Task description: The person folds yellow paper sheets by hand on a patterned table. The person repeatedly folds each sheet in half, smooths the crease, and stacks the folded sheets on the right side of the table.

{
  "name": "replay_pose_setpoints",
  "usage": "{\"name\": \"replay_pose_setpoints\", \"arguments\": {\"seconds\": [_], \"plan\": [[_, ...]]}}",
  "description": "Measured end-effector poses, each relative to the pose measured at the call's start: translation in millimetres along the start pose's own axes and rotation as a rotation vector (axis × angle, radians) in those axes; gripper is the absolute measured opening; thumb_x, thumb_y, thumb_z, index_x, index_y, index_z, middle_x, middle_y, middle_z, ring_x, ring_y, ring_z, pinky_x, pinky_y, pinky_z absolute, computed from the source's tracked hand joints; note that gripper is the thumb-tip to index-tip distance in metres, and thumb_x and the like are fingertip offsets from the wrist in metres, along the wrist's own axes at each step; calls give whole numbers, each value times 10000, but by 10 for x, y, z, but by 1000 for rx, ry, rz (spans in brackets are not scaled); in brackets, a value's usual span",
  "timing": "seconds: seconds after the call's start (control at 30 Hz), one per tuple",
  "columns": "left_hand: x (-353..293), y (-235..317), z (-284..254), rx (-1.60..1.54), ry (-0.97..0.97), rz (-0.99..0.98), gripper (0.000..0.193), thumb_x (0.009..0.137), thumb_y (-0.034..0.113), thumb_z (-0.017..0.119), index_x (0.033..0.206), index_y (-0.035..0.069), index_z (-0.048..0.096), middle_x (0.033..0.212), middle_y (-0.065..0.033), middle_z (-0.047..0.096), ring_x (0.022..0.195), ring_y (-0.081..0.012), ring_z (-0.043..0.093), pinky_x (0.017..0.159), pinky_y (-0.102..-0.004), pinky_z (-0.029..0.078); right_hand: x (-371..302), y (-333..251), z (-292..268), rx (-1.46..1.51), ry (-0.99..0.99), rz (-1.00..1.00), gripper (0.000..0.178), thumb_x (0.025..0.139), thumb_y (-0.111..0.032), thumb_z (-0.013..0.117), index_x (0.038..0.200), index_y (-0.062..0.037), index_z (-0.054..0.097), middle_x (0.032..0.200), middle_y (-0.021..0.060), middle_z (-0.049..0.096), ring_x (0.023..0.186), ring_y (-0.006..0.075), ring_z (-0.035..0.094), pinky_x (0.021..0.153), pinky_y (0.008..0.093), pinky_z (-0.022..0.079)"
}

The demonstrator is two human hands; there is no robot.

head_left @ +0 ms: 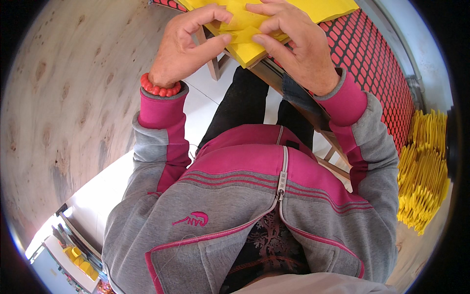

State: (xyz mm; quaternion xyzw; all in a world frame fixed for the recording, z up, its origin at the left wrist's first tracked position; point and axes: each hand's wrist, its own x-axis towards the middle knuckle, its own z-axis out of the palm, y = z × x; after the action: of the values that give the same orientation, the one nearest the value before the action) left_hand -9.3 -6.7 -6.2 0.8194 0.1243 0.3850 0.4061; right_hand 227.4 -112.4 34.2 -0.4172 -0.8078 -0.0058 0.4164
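Note:
At the top of the head view, a piece of yellow paper [242, 35] with folded flaps lies on more yellow sheets [249, 53]. My left hand [183, 49] grips its left side, the thumb tip on the near fold and the curved index finger farther up. A red beaded bracelet [159, 88] circles that wrist. From the right, my right hand [301, 49] holds the paper, with thumb and bent fingers close together on the folds. The undersides of the folds and some fingertips are hidden.
The sheets rest on a surface covered with red and black patterned cloth [364, 59]. Bundles of folded yellow paper [423, 171] are stacked at the right. A large wooden board [73, 108] fills the left. Wooden legs [214, 67] stand below the work surface.

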Motion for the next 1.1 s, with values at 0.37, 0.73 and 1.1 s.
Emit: {"name": "replay_pose_setpoints", "arguments": {"seconds": [0.37,0.73,1.1], "plan": [[6,-6,51,13,28,-36,135,949,10,705,1077,2,664,1147,-14,688,1128,-120,596,1040,-291,440,-19,-46,-11,36,79,5,251,809,-83,820,963,-38,628,1217,214,692,1182,416,646,1000,439,510],[-12,-52,80,-85,69,-78,189,967,30,706,1150,10,664,1137,-4,685,1084,-98,614,984,-265,477,19,-67,-107,-121,94,-192,281,747,-104,851,948,-52,662,1355,236,632,1239,387,625,1029,497,477],[6,-11,56,-74,20,-71,134,1015,63,635,1126,-6,659,1094,-3,678,1049,-95,602,949,-254,463,-13,-60,-27,-127,11,-29,190,813,-89,806,912,-48,649,1284,174,682,1257,405,611,1079,507,448]]}}
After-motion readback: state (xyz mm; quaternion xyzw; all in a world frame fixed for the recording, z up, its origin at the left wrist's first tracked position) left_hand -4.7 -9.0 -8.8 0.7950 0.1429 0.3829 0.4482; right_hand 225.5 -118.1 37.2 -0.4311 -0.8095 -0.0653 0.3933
